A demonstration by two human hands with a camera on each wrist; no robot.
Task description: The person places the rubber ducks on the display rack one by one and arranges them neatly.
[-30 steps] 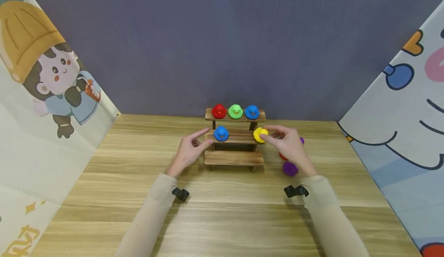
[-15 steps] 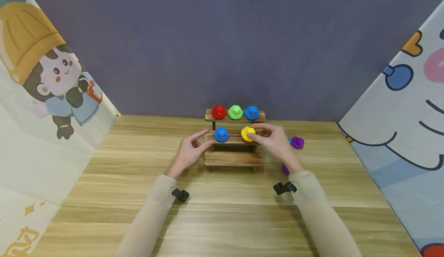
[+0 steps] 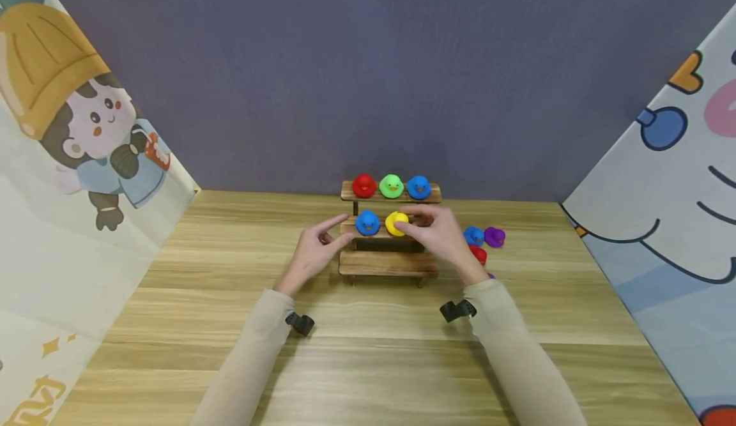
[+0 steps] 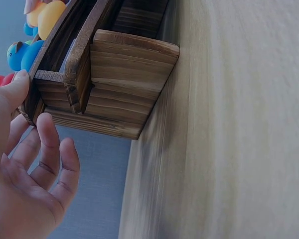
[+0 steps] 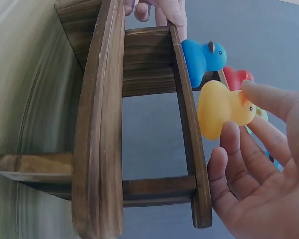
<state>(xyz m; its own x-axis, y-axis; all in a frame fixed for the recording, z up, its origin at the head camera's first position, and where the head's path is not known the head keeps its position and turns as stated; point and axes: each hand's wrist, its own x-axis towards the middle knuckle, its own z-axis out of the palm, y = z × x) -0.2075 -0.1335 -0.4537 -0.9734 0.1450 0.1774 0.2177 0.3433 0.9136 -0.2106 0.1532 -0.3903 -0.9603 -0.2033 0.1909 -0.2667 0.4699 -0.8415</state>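
A small three-tier wooden stand (image 3: 388, 262) stands on the table. My left hand (image 3: 314, 247) grips the left end of its middle tier, thumb at the front edge in the left wrist view. My right hand (image 3: 439, 234) pinches a yellow rubber duck (image 5: 217, 110) between thumb and fingers, close over the middle tier. Left of it on that tier sits a blue rubber duck (image 3: 367, 223), a small gap between them. On the top tier are a red duck (image 3: 364, 186), a green duck (image 3: 391, 186) and another blue duck (image 3: 419, 188). The bottom tier is bare.
Right of the stand, on the table, lie a blue duck (image 3: 474, 236), a purple duck (image 3: 494, 237) and a red duck (image 3: 478, 255), with more purple partly hidden by my right wrist. A dark wall panel (image 3: 368, 81) rises behind the stand; printed panels flank the table.
My right hand has slid the yellow duck leftward along the middle tier, from its right end to near the blue duck. The left hand has stayed in place.
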